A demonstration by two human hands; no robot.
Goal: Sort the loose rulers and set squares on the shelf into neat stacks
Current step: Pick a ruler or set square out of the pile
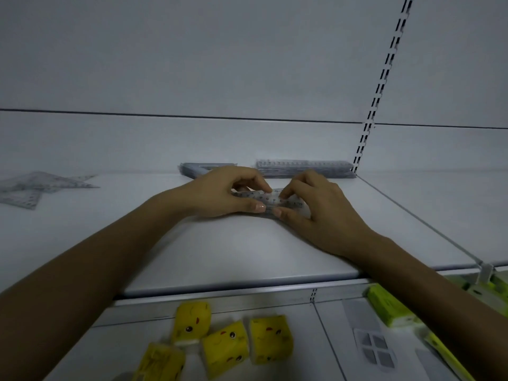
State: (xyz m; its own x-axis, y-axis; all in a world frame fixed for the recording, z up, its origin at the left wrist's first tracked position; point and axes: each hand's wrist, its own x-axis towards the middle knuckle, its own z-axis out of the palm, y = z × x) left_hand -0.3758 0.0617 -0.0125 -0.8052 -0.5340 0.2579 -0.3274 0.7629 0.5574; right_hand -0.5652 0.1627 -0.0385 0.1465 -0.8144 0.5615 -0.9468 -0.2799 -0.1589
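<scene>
Head view, facing down, near shelf [242, 251]

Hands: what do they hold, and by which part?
A clear ruler: the left hand pinches its left part, the right hand its right part.

White shelf [247, 251], clear black-numbered ruler [270, 200], yellow face-printed packs [225, 347], green packs [390, 309]

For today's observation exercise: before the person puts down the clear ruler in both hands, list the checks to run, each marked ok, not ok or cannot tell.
1. Left hand grips the clear ruler: ok.
2. Right hand pinches it too: ok.
3. Ruler stack at the back looks neat: ok.
4. Only one ruler held: cannot tell.
5. Loose set squares at left stacked: not ok.
</scene>
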